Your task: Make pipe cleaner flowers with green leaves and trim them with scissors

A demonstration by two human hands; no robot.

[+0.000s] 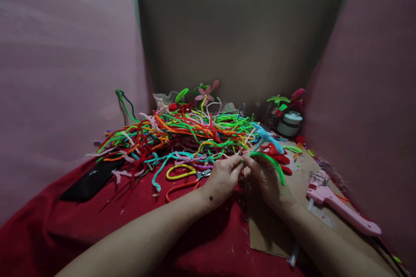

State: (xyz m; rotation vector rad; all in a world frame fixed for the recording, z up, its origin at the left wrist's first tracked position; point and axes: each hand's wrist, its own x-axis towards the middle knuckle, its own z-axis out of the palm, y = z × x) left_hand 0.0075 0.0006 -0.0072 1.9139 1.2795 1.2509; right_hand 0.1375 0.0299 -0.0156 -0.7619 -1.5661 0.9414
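My left hand (222,179) and my right hand (268,181) meet at the fingertips, both closed in a pinch. Between them they hold the end of a green pipe cleaner (271,162), which curves out over my right hand. A light blue fuzzy shape (267,135) stands up just above the fingertips; whether it is joined to the green piece cannot be made out. Scissors (182,173) with yellow and orange handles lie beside my left hand. Behind the hands spreads a large tangled pile of colourful pipe cleaners (182,132).
A pink glue gun (344,210) rests on cardboard (269,233) at the right. A black phone (92,180) lies on the red cloth (78,225) at the left. Behind stand a jar (290,124) and a pink fuzzy flower (205,95). Pink panels flank both sides.
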